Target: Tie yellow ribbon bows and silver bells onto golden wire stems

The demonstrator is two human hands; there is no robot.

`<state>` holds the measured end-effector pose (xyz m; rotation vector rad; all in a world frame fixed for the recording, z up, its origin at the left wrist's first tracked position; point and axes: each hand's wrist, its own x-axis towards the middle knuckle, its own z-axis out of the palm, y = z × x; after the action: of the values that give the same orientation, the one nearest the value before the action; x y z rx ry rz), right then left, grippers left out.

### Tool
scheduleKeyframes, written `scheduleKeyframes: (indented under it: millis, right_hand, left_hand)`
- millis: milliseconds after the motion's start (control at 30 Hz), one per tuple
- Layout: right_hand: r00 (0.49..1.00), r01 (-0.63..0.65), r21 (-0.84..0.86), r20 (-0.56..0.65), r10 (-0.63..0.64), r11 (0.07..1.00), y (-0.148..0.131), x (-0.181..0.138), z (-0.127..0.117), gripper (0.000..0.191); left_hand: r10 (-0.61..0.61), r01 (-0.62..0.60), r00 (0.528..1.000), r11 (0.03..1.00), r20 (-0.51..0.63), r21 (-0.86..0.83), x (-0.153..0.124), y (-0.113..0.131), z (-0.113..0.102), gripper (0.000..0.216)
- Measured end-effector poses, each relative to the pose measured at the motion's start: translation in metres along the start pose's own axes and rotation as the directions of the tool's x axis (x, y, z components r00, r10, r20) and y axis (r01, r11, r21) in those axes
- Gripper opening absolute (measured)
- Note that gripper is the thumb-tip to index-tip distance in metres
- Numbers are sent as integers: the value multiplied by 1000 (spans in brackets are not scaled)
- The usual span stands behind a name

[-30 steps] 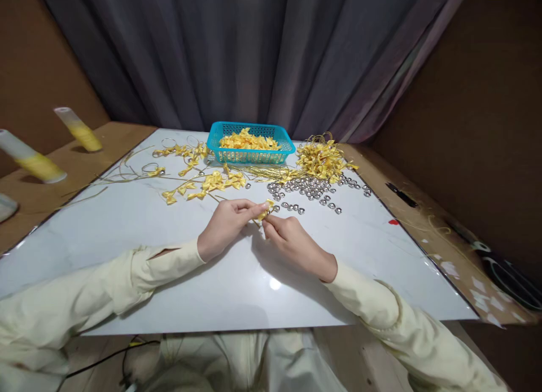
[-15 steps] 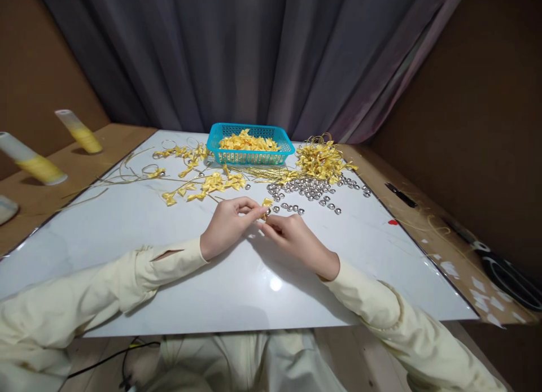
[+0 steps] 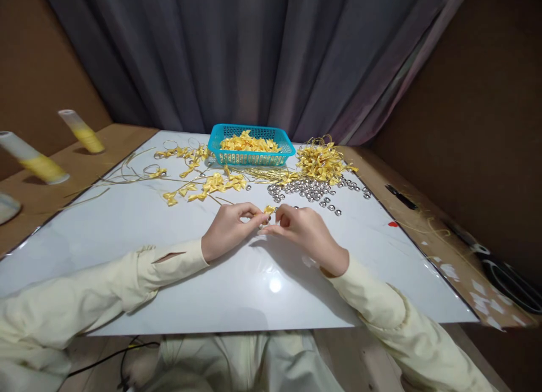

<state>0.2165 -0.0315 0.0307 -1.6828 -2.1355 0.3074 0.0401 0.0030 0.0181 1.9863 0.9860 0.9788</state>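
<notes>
Right hand (image 3: 309, 231) has shifted up and rolled inward vs 1 s ago; both hands now pinch bow (image 3: 268, 209) btwn fingertips. Left hand (image 3: 228, 228) fingers curled, bow just above sheet (image 3: 127, 234), near beads (image 3: 309, 188).

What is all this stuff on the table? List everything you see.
turquoise plastic mesh basket: one, turquoise, far middle of the table, holds a pile of yellow bows
heap of yellow ribbon bows with gold cords: one, yellow, right of the basket
round silver metal beads: many, silver, in front of that heap
loose yellow ribbon bows on cords: several, yellow, left of the beads
white-and-yellow thread cones: two, far left
glossy white tabletop: one, white, under everything
grey curtain: one, grey, behind
small yellow ribbon bow: one, yellow, between the hands
left hand: cream sleeve, fingers pinching the small bow
right hand: cream sleeve, beside the bow
</notes>
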Motion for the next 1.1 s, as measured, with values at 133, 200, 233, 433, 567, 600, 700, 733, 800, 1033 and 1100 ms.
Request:
scheduleKeyframes:
  millis: [133,200,233,433,567,600,700,733,800,1033,1100]
  right_hand:
    - [956,259,177,-189,-225,950,12,4,-16,40]
    - [929,365,237,-162,-334,900,12,4,-17,40]
    - [920,391,273,-126,-371,879,11,4,-16,40]
    - [932,361,421,-132,-338,832,1,3,-7,38]
    - [945,326,523,-148,-293,788,2,4,-4,39]
    - [949,313,546,-143,-281,777,2,4,-3,39]
    - [959,277,580,-117,-258,766,2,4,0,39]
    - [962,268,580,-111,-251,769,2,3,1,39]
    - [964,260,573,-117,-237,777,1,2,2,39]
    - [955,297,541,-188,-231,787,4,5,-4,37]
    - [963,268,507,-115,-244,820,8,7,-9,34]
  left_hand:
    - [97,-103,991,992,87,74,-3,-1,0,18]
    - [149,-165,980,979,136,120,-6,-1,1,15]
    - [171,-192,974,971,150,142,-7,-1,1,15]
    - [210,-237,964,956,161,175,-9,-4,5,15]
    - [210,-240,962,955,172,174,-9,-5,5,18]
    - [208,-239,962,955,180,178,-9,-5,5,19]
    - [201,-242,958,950,206,197,-10,-5,5,20]
    - [203,-246,956,948,212,203,-10,-5,5,20]
    - [205,-251,954,944,217,212,-10,-5,6,19]
    - [232,-267,953,948,195,175,-12,-6,6,17]
    - [261,-288,950,945,173,152,-13,-5,6,18]
